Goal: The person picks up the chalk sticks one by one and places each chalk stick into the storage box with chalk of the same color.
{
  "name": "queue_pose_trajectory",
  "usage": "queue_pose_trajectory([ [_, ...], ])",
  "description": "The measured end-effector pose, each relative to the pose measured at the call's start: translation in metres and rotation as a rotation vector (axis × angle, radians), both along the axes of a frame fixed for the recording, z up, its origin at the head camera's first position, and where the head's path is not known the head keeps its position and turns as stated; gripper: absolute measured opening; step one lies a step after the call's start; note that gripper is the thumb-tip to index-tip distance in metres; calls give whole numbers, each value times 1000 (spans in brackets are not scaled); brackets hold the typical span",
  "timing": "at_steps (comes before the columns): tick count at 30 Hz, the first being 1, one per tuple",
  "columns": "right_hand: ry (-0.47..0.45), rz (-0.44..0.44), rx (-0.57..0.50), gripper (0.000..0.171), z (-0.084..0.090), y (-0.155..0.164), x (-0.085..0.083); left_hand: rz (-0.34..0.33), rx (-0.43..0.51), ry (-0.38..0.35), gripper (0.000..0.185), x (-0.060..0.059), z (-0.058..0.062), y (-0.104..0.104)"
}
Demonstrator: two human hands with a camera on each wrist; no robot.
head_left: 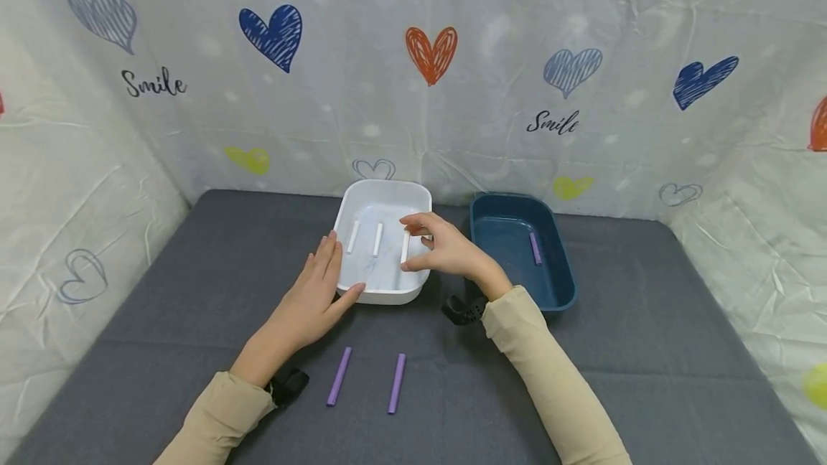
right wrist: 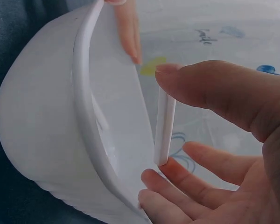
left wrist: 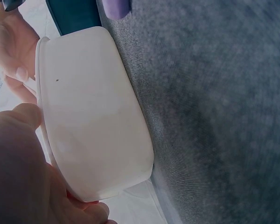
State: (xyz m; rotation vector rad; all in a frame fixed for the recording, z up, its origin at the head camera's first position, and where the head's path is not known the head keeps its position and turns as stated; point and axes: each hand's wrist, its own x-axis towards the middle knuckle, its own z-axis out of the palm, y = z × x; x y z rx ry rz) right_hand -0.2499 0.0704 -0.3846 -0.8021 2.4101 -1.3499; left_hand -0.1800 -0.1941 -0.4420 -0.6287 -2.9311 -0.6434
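My right hand (head_left: 413, 244) hovers over the white tray (head_left: 388, 185) and pinches a short white stick (head_left: 405, 248) by its ends between thumb and finger. In the right wrist view the thumb (right wrist: 210, 88) presses the top end of that stick (right wrist: 164, 126), just inside the tray's rim (right wrist: 84, 107). Two more white sticks (head_left: 353, 237) (head_left: 377, 240) lie in the tray. My left hand (head_left: 332, 275) rests with straight fingers against the tray's left front corner, thumb along the front wall (left wrist: 93, 116).
A dark blue tray (head_left: 517, 199) stands right of the white one with a purple stick (head_left: 535, 248) inside. Two purple sticks (head_left: 339, 376) (head_left: 397, 383) lie on the grey table near its front edge. Heart-printed sheets wall in three sides.
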Motion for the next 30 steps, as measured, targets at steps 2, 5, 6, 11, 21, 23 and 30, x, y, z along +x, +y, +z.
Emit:
queue_pose_trajectory([
  [2,1,0,2,72,0,0,-2,1,-1,3,86,0,0,0],
  [5,1,-4,10,73,0,-1,-7,1,-4,7,87,-1,-1,0],
  [6,3,-5,18,73,0,-1,-8,2,-4,8,87,-1,-1,0],
  [11,21,-28,76,73,1,-4,-13,3,-7,6,87,-1,-1,-1],
  [21,25,-43,262,72,9,-10,-26,1,0,-5,87,0,0,0],
  [23,15,-42,294,72,11,-13,-30,1,2,-3,87,0,0,-1],
  [30,10,-53,413,70,16,-24,-39,-2,8,0,86,0,-1,-1],
])
